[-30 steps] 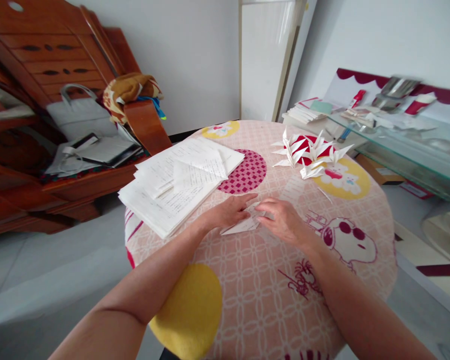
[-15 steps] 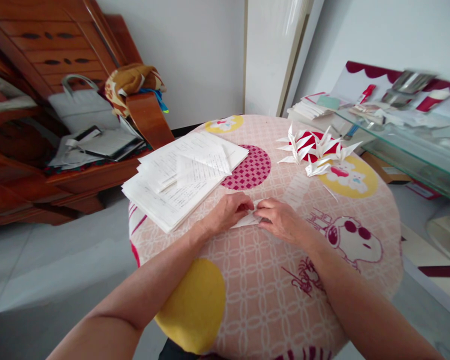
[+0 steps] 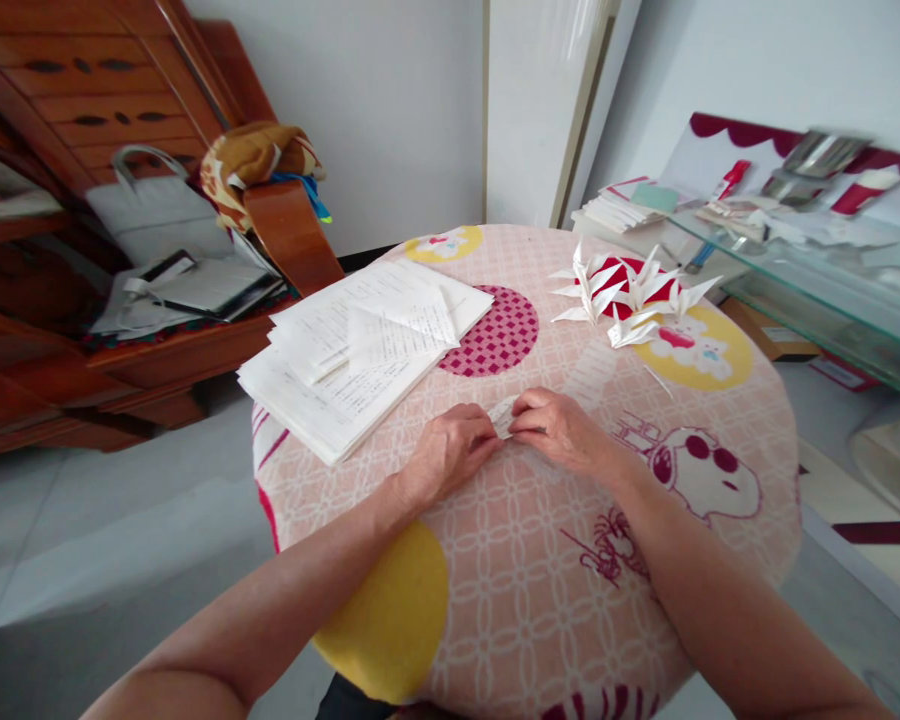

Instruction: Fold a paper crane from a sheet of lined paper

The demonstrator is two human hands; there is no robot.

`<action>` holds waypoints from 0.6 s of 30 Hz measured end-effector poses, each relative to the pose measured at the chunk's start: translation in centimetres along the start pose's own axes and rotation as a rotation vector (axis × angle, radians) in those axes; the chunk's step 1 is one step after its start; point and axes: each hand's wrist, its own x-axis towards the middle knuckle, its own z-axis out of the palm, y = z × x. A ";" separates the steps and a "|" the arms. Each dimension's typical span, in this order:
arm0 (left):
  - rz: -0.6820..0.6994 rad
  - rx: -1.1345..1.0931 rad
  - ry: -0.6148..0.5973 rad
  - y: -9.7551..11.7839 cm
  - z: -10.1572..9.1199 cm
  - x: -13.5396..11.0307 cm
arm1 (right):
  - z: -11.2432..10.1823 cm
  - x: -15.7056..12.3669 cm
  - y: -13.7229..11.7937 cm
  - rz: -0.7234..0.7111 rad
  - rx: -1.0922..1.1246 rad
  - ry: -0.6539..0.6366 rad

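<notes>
A small piece of folded white paper [image 3: 503, 414] with print on it is pinched between both hands at the middle of the round table. My left hand [image 3: 456, 445] grips its left side with closed fingers, knuckles up. On its right side my right hand [image 3: 553, 428] is closed, thumb and fingers together on the edge. Much of the paper is hidden behind the fingers. To the upper left lies a stack of printed sheets [image 3: 375, 400], a folded sheet [image 3: 405, 325] on top. Several white paper cranes [image 3: 630, 290] stand at the far right of the table.
A patterned pink cloth [image 3: 517, 560] covers the table. Right of it stands a glass shelf [image 3: 802, 290] with papers, a red bottle [image 3: 732, 180] and metal containers. A wooden chair [image 3: 289, 230] at the left holds a grey bag [image 3: 154, 215] and a brown cloth [image 3: 259, 165].
My left hand has shifted slightly left and toward me, its fingers now pointing down. The paper between the hands has turned and shows less of its lower edge. My right hand stays nearly in place.
</notes>
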 end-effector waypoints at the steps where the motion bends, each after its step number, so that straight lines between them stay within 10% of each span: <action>1: -0.018 -0.015 0.007 0.0 0.1 0.1 | 0.0 0.1 0.1 0.003 0.024 0.009; 12: -0.262 -0.146 0.075 0.3 -0.3 1.0 | 0.2 1.1 -0.2 0.108 0.133 0.087; 18: -0.164 -0.179 0.024 0.5 -0.1 0.8 | -0.1 0.8 0.1 0.106 0.174 0.051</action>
